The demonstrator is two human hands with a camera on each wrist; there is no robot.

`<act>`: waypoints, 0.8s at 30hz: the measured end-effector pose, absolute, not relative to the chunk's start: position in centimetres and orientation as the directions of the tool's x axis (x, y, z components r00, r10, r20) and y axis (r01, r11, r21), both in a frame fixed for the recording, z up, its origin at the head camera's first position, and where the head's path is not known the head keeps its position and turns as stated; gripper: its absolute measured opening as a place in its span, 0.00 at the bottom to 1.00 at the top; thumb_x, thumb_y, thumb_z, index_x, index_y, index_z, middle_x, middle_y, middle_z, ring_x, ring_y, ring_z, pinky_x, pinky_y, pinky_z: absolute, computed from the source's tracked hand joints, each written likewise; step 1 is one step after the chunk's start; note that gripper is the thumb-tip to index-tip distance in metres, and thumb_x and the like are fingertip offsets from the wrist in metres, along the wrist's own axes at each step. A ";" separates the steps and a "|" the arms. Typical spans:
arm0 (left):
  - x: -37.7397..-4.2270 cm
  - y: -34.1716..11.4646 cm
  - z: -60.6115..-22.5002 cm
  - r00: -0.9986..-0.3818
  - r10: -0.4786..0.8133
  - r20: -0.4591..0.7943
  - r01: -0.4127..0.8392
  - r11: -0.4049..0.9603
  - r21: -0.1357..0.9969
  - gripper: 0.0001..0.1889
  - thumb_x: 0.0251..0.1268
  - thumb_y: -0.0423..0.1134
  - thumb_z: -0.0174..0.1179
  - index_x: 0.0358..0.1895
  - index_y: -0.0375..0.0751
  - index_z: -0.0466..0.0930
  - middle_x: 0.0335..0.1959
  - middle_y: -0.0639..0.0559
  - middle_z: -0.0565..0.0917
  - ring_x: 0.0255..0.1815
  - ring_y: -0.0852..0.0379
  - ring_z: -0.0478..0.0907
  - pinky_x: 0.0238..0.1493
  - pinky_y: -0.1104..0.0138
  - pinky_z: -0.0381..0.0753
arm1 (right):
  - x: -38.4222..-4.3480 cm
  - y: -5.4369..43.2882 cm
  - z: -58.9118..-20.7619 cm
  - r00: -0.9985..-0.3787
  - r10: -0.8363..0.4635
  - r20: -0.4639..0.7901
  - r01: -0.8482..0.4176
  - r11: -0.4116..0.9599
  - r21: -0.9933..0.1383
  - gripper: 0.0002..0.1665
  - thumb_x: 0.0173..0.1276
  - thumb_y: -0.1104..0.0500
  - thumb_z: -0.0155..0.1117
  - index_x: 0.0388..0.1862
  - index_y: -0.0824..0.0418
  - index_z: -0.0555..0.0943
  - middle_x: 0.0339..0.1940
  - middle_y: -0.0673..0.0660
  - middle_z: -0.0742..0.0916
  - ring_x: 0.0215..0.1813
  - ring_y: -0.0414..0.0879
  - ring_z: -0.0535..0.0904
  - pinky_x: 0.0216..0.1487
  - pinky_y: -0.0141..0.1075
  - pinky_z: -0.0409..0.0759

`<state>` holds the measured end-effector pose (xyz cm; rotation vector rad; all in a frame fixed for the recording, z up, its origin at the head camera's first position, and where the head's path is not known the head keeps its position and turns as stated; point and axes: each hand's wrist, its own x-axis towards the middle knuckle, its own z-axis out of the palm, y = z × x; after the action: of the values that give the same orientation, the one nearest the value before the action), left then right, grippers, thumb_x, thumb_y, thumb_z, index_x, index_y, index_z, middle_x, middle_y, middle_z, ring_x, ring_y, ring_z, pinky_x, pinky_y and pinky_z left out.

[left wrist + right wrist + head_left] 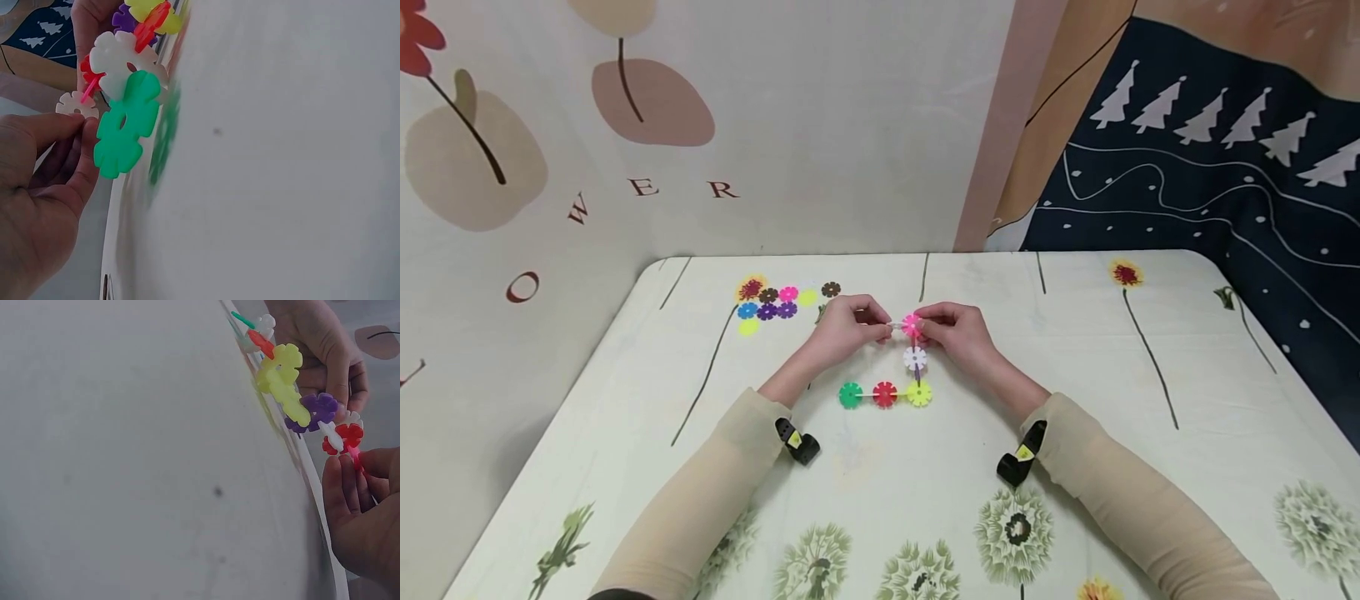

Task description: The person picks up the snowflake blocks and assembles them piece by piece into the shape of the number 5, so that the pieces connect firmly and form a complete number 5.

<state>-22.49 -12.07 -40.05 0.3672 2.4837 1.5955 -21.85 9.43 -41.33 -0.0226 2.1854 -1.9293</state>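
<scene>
A chain of notched plastic flower discs bends in a corner shape on the table, with a green disc (pixel 850 395), a red disc (pixel 884 394) and a yellow disc (pixel 919 393) along its near side. From the yellow one it runs up through a white disc (pixel 915 358) to a pink disc (pixel 912 325). My right hand (pixel 958 333) pinches this pink disc. With thumb and fingers my left hand (pixel 848 327) pinches a white disc (pixel 77 105) that meets the pink one. Purple (pixel 320 411) and red connecting discs stand on edge between the flat ones.
Loose discs lie at the back left, among them a blue disc (pixel 747 311), a purple disc (pixel 787 309), a yellow disc (pixel 748 327) and a brown disc (pixel 831 289). The flower-printed tablecloth (pixel 865 475) covers the table up to the wall.
</scene>
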 end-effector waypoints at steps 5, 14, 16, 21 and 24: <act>-22.5 -12.2 -40.1 -0.958 0.286 -0.013 0.108 0.403 0.909 0.04 0.66 0.29 0.69 0.42 0.35 0.86 0.39 0.44 0.86 0.40 0.51 0.85 0.45 0.64 0.86 | -21.6 9.3 -41.3 -0.976 -0.185 -0.113 0.084 0.156 -0.984 0.19 0.75 0.64 0.64 0.62 0.67 0.82 0.54 0.62 0.85 0.49 0.50 0.83 0.49 0.33 0.85; -22.4 -12.1 -40.2 -0.959 0.285 0.008 0.113 0.353 0.929 0.04 0.66 0.26 0.68 0.41 0.33 0.85 0.38 0.42 0.86 0.38 0.49 0.86 0.44 0.60 0.87 | -21.2 8.7 -41.3 -0.981 -0.192 -0.011 -0.031 0.213 -0.976 0.19 0.71 0.64 0.69 0.59 0.66 0.83 0.53 0.60 0.86 0.54 0.52 0.82 0.54 0.34 0.82; -22.3 -12.1 -40.1 -0.960 0.281 0.009 0.112 0.353 0.929 0.04 0.65 0.26 0.68 0.41 0.33 0.86 0.37 0.42 0.86 0.38 0.49 0.86 0.44 0.61 0.87 | -21.2 8.5 -41.3 -0.983 -0.181 0.003 -0.043 0.215 -0.976 0.16 0.70 0.65 0.70 0.55 0.66 0.83 0.50 0.60 0.86 0.52 0.52 0.82 0.53 0.33 0.82; -22.3 -12.0 -40.1 -0.961 0.277 0.004 0.108 0.362 0.926 0.04 0.65 0.27 0.69 0.41 0.33 0.86 0.38 0.43 0.87 0.38 0.49 0.86 0.44 0.62 0.87 | -21.1 8.0 -41.3 -0.986 -0.168 0.022 -0.059 0.217 -0.974 0.11 0.69 0.65 0.71 0.49 0.67 0.84 0.44 0.60 0.86 0.45 0.51 0.80 0.46 0.30 0.79; -22.2 -12.1 -40.1 -0.960 0.278 0.001 0.108 0.371 0.922 0.05 0.65 0.28 0.69 0.42 0.34 0.86 0.38 0.43 0.87 0.39 0.50 0.86 0.45 0.63 0.87 | -21.0 7.7 -41.4 -0.986 -0.165 0.020 -0.059 0.234 -0.971 0.09 0.70 0.66 0.70 0.47 0.67 0.85 0.41 0.59 0.85 0.43 0.50 0.78 0.42 0.29 0.77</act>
<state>-22.22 -12.05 -40.13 0.3512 2.4687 1.6431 -21.05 7.72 -41.37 -0.2180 2.3978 -1.8802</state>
